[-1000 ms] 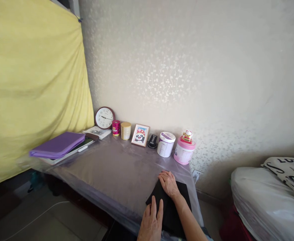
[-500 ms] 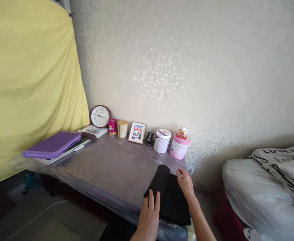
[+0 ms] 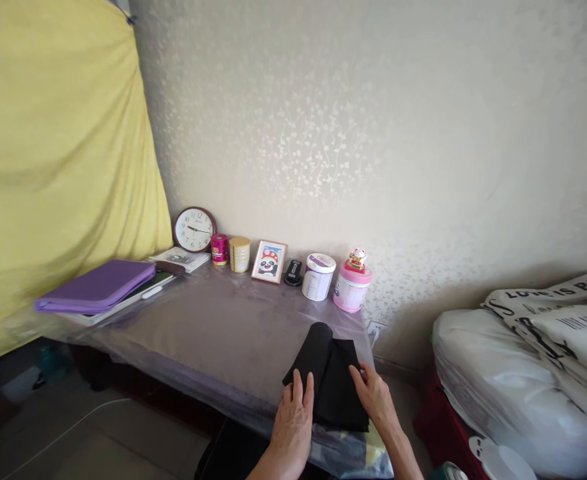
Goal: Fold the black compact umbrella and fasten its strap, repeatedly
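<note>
A black cloth (image 3: 341, 387) lies folded near the right front corner of the table, its left part rolled or folded over into a thick raised section. My left hand (image 3: 294, 417) rests on the lower left of that raised part, fingers stretched out. At the cloth's right edge is my right hand (image 3: 373, 393), its thumb and index finger pinched on the edge of the fabric.
Along the back of the plastic-covered table (image 3: 213, 333) stand a clock (image 3: 195, 229), a pink can (image 3: 219, 249), a panda picture (image 3: 269, 261), a white tub (image 3: 318, 277) and a pink tub (image 3: 352, 287). A purple folder (image 3: 96, 287) lies left. Wrapped bedding (image 3: 513, 373) is at right.
My right hand has moved down along the cloth's right side and now touches its edge. The cloth's right part has shifted slightly inward. My left hand stays on the raised part.
</note>
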{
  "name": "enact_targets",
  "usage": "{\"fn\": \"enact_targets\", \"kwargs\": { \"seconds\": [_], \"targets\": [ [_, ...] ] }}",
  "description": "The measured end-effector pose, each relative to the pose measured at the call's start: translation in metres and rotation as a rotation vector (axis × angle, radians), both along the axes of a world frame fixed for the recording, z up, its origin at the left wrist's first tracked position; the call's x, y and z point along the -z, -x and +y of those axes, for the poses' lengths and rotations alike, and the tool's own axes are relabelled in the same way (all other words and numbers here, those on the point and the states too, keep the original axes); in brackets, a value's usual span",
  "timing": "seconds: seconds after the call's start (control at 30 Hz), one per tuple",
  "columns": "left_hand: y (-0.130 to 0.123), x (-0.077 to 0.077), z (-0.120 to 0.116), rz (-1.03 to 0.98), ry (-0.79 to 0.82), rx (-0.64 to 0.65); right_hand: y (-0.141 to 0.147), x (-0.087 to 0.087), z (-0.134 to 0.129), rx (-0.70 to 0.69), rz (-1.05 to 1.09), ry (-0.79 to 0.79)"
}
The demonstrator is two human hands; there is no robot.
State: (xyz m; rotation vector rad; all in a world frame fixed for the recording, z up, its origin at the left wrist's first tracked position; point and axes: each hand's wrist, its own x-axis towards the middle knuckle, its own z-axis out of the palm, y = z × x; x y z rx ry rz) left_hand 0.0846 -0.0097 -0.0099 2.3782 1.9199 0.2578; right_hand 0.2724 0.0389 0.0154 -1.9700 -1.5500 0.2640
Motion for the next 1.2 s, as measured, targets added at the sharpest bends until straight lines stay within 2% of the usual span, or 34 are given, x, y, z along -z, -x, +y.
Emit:
{"fn": "enact_targets", "kwargs": {
  "seconds": [0.17,0.3,0.47,0.63,0.8,0.97,1.2],
  "targets": [
    [0.000,-0.003,-0.001,-0.015,-0.012,-0.006,0.001,0.000,0.007,-0.055,0.113,-0.037],
    [0.000,-0.004,-0.001,-0.017,0.017,-0.011,0.010,-0.012,0.012,-0.170,0.322,-0.066],
    [-0.001,0.006,0.001,-0.013,-0.056,-0.031,0.040,-0.028,0.025,-0.270,0.560,-0.078],
    [-0.003,0.016,0.005,0.007,-0.093,-0.039,0.072,-0.028,0.044,-0.305,0.707,-0.046],
    [-0.004,0.019,0.006,0.021,-0.068,-0.015,0.088,-0.016,0.059,-0.321,0.757,0.036],
    [0.000,0.018,0.005,-0.062,-0.069,0.000,0.090,-0.006,0.068,-0.290,0.681,0.109],
    [0.019,0.001,-0.008,-0.279,-0.018,0.023,0.092,-0.001,0.075,-0.301,0.643,0.177]
  ]
}}
